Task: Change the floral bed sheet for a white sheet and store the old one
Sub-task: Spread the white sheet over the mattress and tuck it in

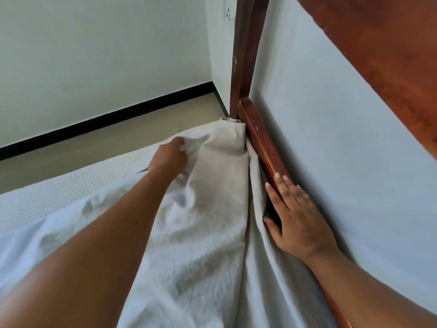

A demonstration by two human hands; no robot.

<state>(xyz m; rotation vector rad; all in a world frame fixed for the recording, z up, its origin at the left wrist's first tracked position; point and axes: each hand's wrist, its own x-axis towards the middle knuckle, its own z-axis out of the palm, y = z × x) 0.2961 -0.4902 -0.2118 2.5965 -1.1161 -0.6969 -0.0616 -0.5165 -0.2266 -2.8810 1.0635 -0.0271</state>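
We see the white sheet (208, 233) spread over the bed's far corner, crumpled and full of soft folds, its cloth matte with a faint woven grain. Near the corner it rises in a smooth, slightly greyer hump that ends against the wooden post (243, 55). One long crease runs from that hump down toward us, along the side by the wall. On the left, the sheet has not covered everything: a strip of mattress (61, 192) shows, white with a regular dotted, quilted pattern.

Our left hand (169, 157) reaches across the sheet and is closed on a pinch of cloth near the corner, fingers curled into the bunched fabric. Our right hand (295, 216) lies flat and spread, fingers straight, resting on the side rail (262, 143) with its thumb down at the sheet's edge, in the dark gap between cloth and rail; it holds nothing we can see.

The rail and post are reddish-brown wood, glossy, with square edges and small scuffs. A broad beam (378, 50) of the same wood crosses the upper right. The wall (343, 150) beside the bed is smooth and pale. Beyond the corner lies a beige floor (106, 143) edged by a black skirting (113, 114), and a white socket (229, 10) sits high on the far wall.
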